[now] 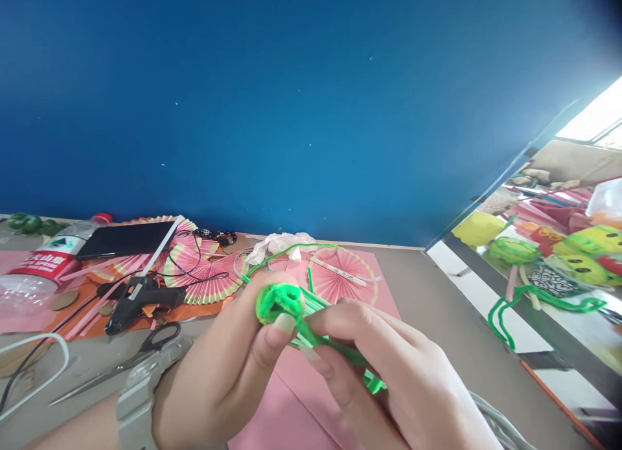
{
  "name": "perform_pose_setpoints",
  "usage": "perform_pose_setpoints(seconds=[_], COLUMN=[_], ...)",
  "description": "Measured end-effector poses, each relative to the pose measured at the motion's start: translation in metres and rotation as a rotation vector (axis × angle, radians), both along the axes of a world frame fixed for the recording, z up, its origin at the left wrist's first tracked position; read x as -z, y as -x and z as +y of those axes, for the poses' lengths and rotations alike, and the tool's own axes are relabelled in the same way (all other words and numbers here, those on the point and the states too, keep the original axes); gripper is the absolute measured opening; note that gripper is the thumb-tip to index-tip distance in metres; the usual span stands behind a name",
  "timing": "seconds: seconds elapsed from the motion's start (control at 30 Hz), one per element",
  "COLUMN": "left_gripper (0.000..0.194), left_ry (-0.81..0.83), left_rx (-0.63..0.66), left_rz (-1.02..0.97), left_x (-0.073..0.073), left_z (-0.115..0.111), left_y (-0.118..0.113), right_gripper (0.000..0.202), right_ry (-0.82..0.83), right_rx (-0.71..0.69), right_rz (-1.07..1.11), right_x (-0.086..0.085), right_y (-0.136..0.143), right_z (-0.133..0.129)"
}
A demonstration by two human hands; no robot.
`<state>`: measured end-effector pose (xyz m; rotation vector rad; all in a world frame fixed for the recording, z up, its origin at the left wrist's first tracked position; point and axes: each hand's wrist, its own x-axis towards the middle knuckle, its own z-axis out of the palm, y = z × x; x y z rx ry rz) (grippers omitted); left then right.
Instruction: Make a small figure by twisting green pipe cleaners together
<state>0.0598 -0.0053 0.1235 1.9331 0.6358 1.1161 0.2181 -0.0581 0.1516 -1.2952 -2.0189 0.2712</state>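
A coil of bright green pipe cleaner (278,301) sits near the centre, atop a bundle of green stems. My left hand (228,366), with a pale watch on its wrist, wraps round the coil, its thumb pressed on the coil's lower edge. The fingers of my right hand (379,359) pinch the green strand that runs from the coil to the right. Behind the hands the bundle of stems shows only in part. Pink paper (286,405) lies underneath.
Scissors (116,366), a black glue gun (140,301), a dark tablet (126,238) and a plastic bottle (43,265) lie at the left. Folded paper fans (340,278), a white marker (337,271) and crumpled tissue (279,245) are behind the hands. Green pipe cleaners (505,317) lie at the right.
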Motion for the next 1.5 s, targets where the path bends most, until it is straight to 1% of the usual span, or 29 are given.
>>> perform_pose_setpoints(seconds=[0.13, 0.2, 0.27, 0.33, 0.43, 0.53, 0.63, 0.7, 0.8, 0.9, 0.97, 1.1, 1.2, 1.3, 1.37, 1.5], left_gripper=[0.023, 0.026, 0.027, 0.025, 0.023, 0.024, 0.024, 0.025, 0.029, 0.031, 0.031, 0.029, 0.028, 0.028, 0.028, 0.030], left_ry=[0.236, 0.308, 0.280, 0.198, 0.099, 0.053, 0.024, 0.011, -0.031, -0.095, -0.132, -0.171, -0.184, -0.151, -0.117, 0.003], left_rx=[0.142, 0.173, 0.160, 0.141, 0.124, 0.082, 0.056, 0.078, 0.082, 0.073, 0.068, 0.035, 0.049, 0.059, 0.059, 0.063], left_rz=[-0.004, 0.018, 0.037, 0.073, 0.127, 0.164, 0.180, 0.188, 0.225, 0.257, 0.257, 0.219, 0.176, 0.145, 0.140, 0.109], left_x=[-0.006, -0.009, -0.010, -0.011, -0.010, -0.003, 0.008, 0.012, 0.010, 0.007, 0.006, 0.007, 0.008, 0.008, 0.009, 0.012], left_z=[0.000, 0.001, 0.002, 0.003, 0.004, 0.004, 0.004, 0.004, 0.005, 0.007, 0.007, 0.006, 0.007, 0.008, 0.007, 0.003], left_y=[0.000, 0.001, 0.001, 0.001, 0.002, 0.003, 0.006, 0.007, 0.007, 0.006, 0.006, 0.004, 0.003, 0.004, 0.005, 0.005], right_gripper=[0.007, 0.008, 0.014, 0.020, 0.019, 0.014, 0.013, 0.014, 0.013, 0.012, 0.012, 0.010, 0.008, 0.010, 0.010, 0.010], right_ry=[-0.018, -0.047, -0.080, -0.098, -0.120, -0.174, -0.170, -0.145, -0.121, -0.153, -0.175, -0.175, -0.224, -0.249, -0.227, -0.154], right_rx=[0.012, -0.014, -0.045, -0.061, -0.023, 0.020, -0.010, -0.021, -0.045, -0.084, -0.100, -0.086, -0.074, -0.045, -0.027, -0.041], right_rz=[0.019, 0.039, 0.071, 0.085, 0.036, -0.019, -0.003, 0.029, 0.056, 0.032, -0.005, -0.059, -0.082, -0.105, -0.104, -0.051], right_x=[0.001, 0.002, 0.004, 0.006, 0.006, 0.005, 0.003, 0.002, 0.003, 0.004, 0.006, 0.006, 0.007, 0.009, 0.011, 0.011], right_y=[-0.001, -0.002, -0.002, -0.002, 0.001, 0.003, 0.003, 0.002, 0.000, -0.002, -0.002, 0.002, 0.005, 0.006, 0.006, 0.008], right_z=[0.002, 0.006, 0.010, 0.010, 0.007, 0.007, 0.010, 0.012, 0.012, 0.011, 0.010, 0.010, 0.011, 0.013, 0.012, 0.006])
